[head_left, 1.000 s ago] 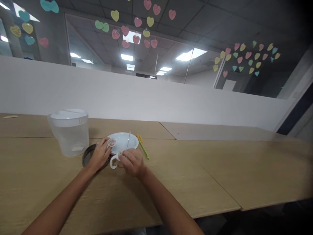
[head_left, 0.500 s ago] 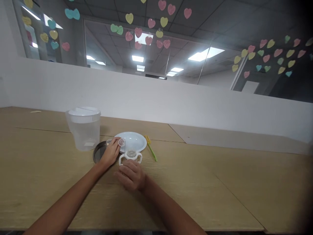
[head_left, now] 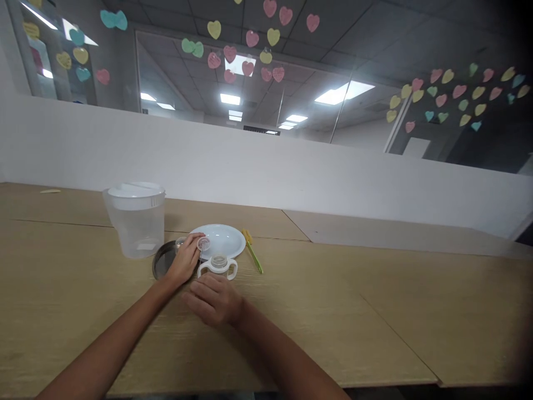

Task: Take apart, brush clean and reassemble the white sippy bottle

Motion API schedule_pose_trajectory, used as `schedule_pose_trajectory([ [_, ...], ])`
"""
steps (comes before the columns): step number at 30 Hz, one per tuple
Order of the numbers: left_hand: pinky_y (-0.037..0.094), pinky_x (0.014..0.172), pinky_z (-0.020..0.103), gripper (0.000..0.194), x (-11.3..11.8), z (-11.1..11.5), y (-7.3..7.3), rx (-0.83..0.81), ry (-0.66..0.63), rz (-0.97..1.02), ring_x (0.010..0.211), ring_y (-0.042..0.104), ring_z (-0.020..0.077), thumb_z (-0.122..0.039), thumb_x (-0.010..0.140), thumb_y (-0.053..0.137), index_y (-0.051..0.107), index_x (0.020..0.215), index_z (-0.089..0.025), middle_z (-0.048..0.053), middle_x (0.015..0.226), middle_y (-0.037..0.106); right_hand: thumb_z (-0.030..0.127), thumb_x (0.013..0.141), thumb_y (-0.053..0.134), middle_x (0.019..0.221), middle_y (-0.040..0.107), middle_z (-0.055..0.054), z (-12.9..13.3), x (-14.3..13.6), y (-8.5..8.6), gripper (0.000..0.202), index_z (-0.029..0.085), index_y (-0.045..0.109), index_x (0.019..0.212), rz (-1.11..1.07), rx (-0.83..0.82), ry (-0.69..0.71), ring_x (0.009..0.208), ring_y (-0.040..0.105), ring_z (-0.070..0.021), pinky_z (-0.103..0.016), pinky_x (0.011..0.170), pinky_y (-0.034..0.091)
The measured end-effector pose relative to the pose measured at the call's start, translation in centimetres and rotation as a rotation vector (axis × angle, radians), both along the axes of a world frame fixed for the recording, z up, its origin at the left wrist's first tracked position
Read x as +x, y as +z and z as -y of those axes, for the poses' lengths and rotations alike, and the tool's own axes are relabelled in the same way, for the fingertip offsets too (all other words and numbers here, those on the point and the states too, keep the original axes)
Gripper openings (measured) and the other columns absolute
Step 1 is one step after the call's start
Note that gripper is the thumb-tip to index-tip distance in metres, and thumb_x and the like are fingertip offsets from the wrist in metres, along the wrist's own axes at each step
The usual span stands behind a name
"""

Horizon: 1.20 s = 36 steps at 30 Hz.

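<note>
My left hand (head_left: 186,261) is closed on a small clear round piece (head_left: 204,244), which looks like a bottle top, over the plate's near-left edge. A thin straw-like line (head_left: 200,264) runs down from this piece towards my right hand (head_left: 214,301). The right hand's fingers are curled together, and what they hold is hidden. Just beyond it stands a clear bottle (head_left: 219,261) with a white two-handled holder (head_left: 232,270), its threaded mouth uncovered. The lower part of the bottle is behind the right hand.
A dark round tray (head_left: 160,263) lies left of my left hand, with another clear piece (head_left: 180,243) by its far rim. Behind are a lidded translucent pitcher (head_left: 139,230) and a white plate (head_left: 233,238). A green-handled brush (head_left: 255,258) with yellow bristles lies at the right.
My right hand has shifted slightly left and nearer to me relative to the bottle. The left hand still holds the clear round piece. The whole view has swung a little.
</note>
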<state>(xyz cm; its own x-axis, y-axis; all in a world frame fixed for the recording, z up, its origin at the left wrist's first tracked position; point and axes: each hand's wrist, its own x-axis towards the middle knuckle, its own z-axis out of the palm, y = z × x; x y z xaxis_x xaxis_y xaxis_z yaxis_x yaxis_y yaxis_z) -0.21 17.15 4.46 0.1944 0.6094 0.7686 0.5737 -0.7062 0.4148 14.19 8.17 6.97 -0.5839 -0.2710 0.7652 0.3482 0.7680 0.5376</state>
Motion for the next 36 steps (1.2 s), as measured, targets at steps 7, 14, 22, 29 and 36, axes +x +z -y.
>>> schedule_pose_trajectory([
  [7,0.039,0.103,0.034,0.031,-0.1,0.4,0.2,-0.027,-0.068,0.01,0.114,0.049,0.0163,-0.026,0.093,0.029,0.057,0.104,-0.017,0.007,0.118,0.052,0.012,0.089,0.043,0.078,0.063,-0.005,-0.4,0.1,-0.3,0.015,0.015,0.058,0.089,-0.087,-0.074,-0.047,0.068,0.055,-0.0114,-0.025,0.063,0.047],
  [14,0.039,0.101,0.034,0.032,0.4,1.2,1.2,-0.052,-0.149,0.044,0.113,0.049,0.0177,-0.03,0.092,0.032,0.062,0.098,-0.018,0.008,0.119,0.051,0.01,0.09,0.038,0.079,0.064,-0.007,-0.6,0.6,0.3,0.021,0.013,0.057,0.084,-0.155,-0.099,-0.058,0.074,0.056,-0.013,-0.026,0.069,0.05],
  [22,0.04,0.1,0.031,0.035,1.0,2.7,2.3,-0.072,-0.214,0.052,0.113,0.049,0.0174,-0.036,0.093,0.035,0.065,0.098,-0.019,0.007,0.121,0.051,0.008,0.09,0.039,0.076,0.064,-0.006,-1.3,1.0,-0.1,0.023,0.014,0.058,0.08,-0.13,-0.075,-0.105,0.07,0.055,-0.0119,-0.025,0.068,0.05],
  [29,0.039,0.102,0.033,0.037,1.2,3.0,2.4,-0.088,-0.221,0.039,0.116,0.049,0.0187,-0.036,0.092,0.034,0.064,0.102,-0.018,0.009,0.127,0.048,0.011,0.09,0.036,0.079,0.065,-0.009,-2.1,1.4,0.3,0.022,0.01,0.058,0.089,-0.253,-0.081,-0.077,0.078,0.06,-0.0161,-0.029,0.073,0.053],
  [36,0.041,0.101,0.036,0.04,1.2,3.7,2.9,-0.062,-0.24,0.023,0.113,0.051,0.0206,-0.039,0.092,0.033,0.063,0.105,-0.016,0.01,0.126,0.049,0.009,0.09,0.033,0.094,0.067,-0.012,-2.9,1.6,-0.2,0.027,0.01,0.06,0.096,-0.23,-0.12,-0.162,0.094,0.06,-0.0157,-0.029,0.078,0.052],
])
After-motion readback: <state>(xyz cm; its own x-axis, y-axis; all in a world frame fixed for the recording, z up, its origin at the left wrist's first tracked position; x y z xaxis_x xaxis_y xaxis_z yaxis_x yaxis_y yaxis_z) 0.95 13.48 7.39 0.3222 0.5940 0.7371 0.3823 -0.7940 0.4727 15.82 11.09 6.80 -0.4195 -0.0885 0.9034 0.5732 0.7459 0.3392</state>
